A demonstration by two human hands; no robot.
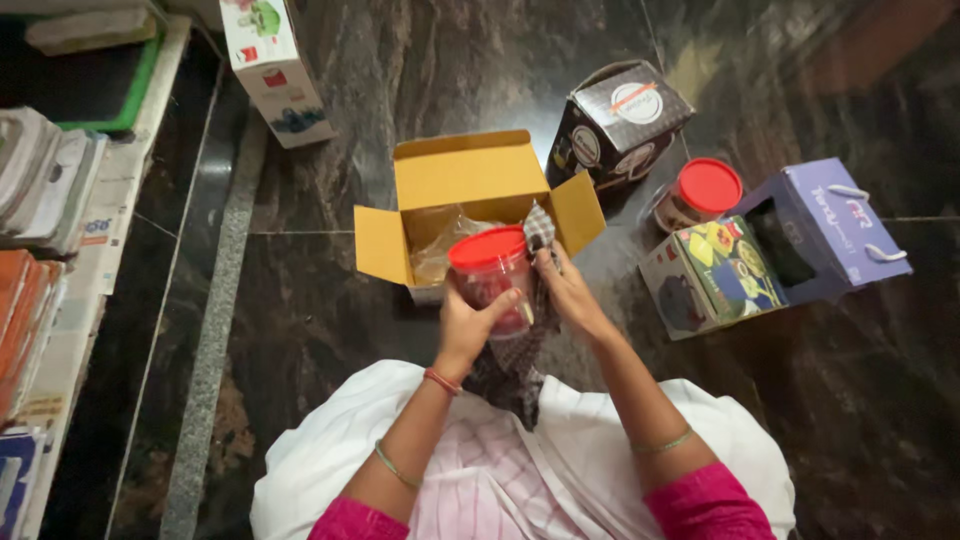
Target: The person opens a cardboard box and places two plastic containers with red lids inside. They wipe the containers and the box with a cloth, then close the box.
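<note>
The person sits on a dark polished stone floor (400, 90) and holds a clear jar (495, 285) with a red screw lid just above their lap, directly in front of an open yellow cardboard box (470, 175) that stands near the middle of the floor. The left hand (468, 325) is closed around the jar's body from below, fingers wrapped across its front. The right hand (565, 285) is closed on a checked cloth (520, 355), pressing it against the jar's right side; the cloth hangs down from the jar toward the lap. Crumpled clear plastic wrap (445, 235) lies inside the box. Towards the far right of the floor stand a second red-lidded jar (700, 195), a dark printed box (615, 125), a colourful patterned box (715, 275) and a lilac carton with handles (825, 225); a white carton (272, 65) stands near the far left, beside a shelf of stacked papers (45, 230). The likeliest risk is a slip: the jar rests in one hand alone while the other rubs sideways, so a hard push could twist it loose onto the stone. The trailing cloth could also snag the box flap.
</note>
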